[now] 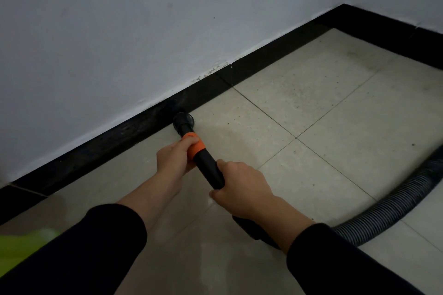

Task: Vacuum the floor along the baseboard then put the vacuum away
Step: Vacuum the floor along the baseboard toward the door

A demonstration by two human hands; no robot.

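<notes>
A black vacuum wand point(208, 163) with an orange collar point(196, 147) points down to the floor at the black baseboard point(134, 132). Its round nozzle point(183, 120) touches the tile right against the baseboard. My left hand point(173, 158) grips the wand at the orange collar. My right hand point(242, 184) grips the wand lower down, near where the ribbed grey hose point(393, 208) joins. The hose curves away over the tiles to the right edge of the view.
A white wall point(119, 31) rises above the baseboard, which turns a corner at the upper right point(345, 11). The beige floor tiles point(323, 103) carry dark specks of dirt. A yellow-green patch point(21, 246) shows at the lower left.
</notes>
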